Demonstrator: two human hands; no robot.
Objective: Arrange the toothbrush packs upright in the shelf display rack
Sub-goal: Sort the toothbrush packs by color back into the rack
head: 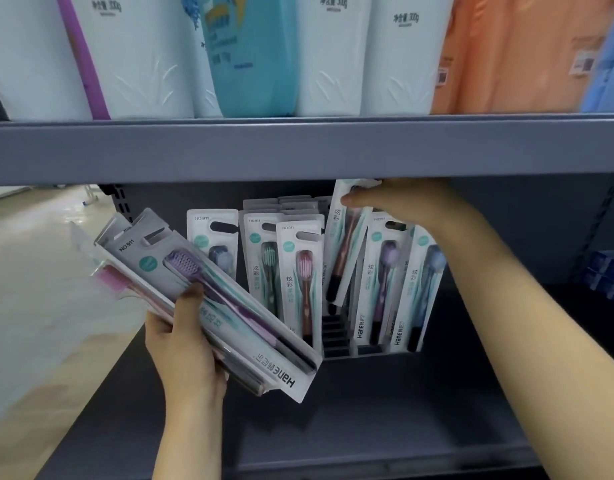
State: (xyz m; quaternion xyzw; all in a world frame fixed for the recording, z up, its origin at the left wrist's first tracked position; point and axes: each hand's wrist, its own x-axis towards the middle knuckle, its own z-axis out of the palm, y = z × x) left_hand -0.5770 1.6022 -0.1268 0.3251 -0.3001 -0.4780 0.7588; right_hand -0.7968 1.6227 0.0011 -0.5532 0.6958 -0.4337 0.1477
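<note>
Two hands engaged: left hand (pixel 184 344) grips stacked packs (pixel 208 299); right hand (pixel 395 199) pinches one pack (pixel 343 244) above the rack (pixel 336 341).

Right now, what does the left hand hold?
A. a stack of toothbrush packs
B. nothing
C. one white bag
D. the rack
A: the left hand grips a stack of toothbrush packs, the top one with a purple brush.

Bare arms, nothing worn
Both forearms are uncovered as far as they show, no sleeve reaching them; the left hand (pixel 184 344) and right hand (pixel 402 202) carry no ring, watch, band or glove
</note>
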